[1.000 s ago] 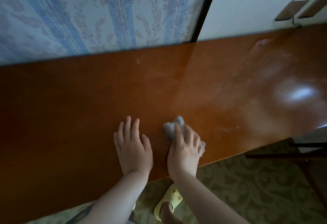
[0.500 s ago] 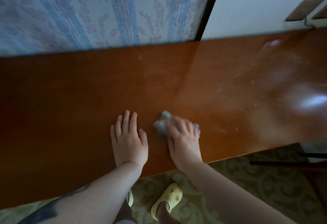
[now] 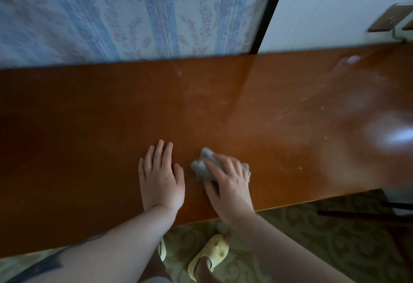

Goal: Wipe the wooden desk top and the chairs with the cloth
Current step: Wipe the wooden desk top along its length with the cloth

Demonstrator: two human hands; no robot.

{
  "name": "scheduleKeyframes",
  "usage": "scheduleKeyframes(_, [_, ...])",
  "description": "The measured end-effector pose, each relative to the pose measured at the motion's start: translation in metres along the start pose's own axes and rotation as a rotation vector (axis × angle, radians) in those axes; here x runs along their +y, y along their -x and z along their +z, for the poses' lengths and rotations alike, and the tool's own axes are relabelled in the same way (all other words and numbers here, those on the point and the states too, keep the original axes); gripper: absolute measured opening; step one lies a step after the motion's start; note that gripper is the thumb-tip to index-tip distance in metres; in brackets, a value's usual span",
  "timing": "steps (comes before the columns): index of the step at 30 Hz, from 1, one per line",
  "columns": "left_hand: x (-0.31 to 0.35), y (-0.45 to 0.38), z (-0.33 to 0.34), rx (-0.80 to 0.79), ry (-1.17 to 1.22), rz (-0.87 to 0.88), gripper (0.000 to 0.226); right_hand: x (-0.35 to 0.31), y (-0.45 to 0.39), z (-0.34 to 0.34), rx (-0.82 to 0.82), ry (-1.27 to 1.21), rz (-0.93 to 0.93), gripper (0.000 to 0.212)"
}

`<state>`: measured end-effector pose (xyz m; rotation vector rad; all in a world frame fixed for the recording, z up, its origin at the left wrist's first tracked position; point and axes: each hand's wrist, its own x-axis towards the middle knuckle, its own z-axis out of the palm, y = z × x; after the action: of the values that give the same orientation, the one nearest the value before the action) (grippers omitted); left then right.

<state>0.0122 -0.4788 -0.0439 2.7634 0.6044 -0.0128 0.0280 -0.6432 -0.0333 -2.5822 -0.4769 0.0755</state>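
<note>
A glossy brown wooden desk top (image 3: 89, 126) runs across the view, with pale smears and specks on its right half. My left hand (image 3: 159, 175) lies flat on it near the front edge, fingers straight. Just to its right, my right hand (image 3: 228, 182) presses a crumpled grey cloth (image 3: 201, 167) onto the wood; the cloth sticks out past the fingers on the left and a bit on the right. A dark chair frame (image 3: 366, 213) shows at the lower right, below the desk edge.
Blue-striped floral wallpaper (image 3: 134, 14) and a white panel (image 3: 335, 10) stand behind the desk, split by a dark strip. Socket plates (image 3: 388, 17) sit at the top right. Patterned carpet (image 3: 312, 238) and my yellow slippers (image 3: 212, 251) lie below the front edge.
My right hand has slid the cloth leftwards, toward my left hand and a little away from the front edge. My left hand stays flat in about the same spot.
</note>
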Motion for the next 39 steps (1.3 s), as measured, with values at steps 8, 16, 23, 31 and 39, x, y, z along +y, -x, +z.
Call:
scheduleKeyframes(8, [0.0, 0.0, 0.0, 0.004, -0.005, -0.015, 0.051, 0.049, -0.047, -0.011, 0.281, 0.007, 0.17, 0.018])
scheduleKeyframes(16, [0.0, -0.001, 0.002, 0.021, 0.033, 0.0, 0.05, 0.02, -0.034, -0.003, -0.082, 0.014, -0.42, 0.034])
scheduleKeyframes(23, [-0.001, -0.001, 0.004, 0.053, 0.051, -0.007, 0.049, 0.005, -0.1, 0.011, 0.263, 0.032, 0.356, 0.032])
scheduleKeyframes(31, [-0.002, 0.0, 0.004, 0.18, 0.238, -0.08, 0.048, 0.043, -0.052, -0.016, -0.165, 0.149, -0.494, 0.038])
scheduleKeyframes(39, [-0.003, 0.001, 0.001, 0.239, 0.383, -0.099, 0.051, -0.048, -0.054, 0.033, 0.1, 0.097, 0.069, 0.039])
